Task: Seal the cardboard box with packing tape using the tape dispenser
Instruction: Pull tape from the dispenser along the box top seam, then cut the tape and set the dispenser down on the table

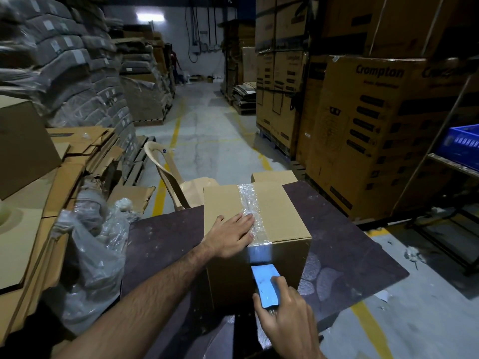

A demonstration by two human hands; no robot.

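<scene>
A brown cardboard box [282, 213] stands on a dark table [344, 244]. A strip of clear packing tape [250, 203] runs along its top seam and folds over the near edge onto the front face. My left hand [230, 237] lies flat on the box top, fingers spread, fingertips on the tape near the front edge. My right hand [290, 314] grips a blue tape dispenser [265, 283] held against the box's front face, just below the tape's end. The dispenser's roll is hidden behind its blue body and my hand.
A crumpled clear plastic bag [96, 257] and flattened cardboard [31, 229] lie to the left. A beige plastic chair [178, 182] stands beyond the table. Stacked cartons [375, 130] and a rack with a blue crate [461, 143] are to the right. An aisle [207, 130] runs ahead.
</scene>
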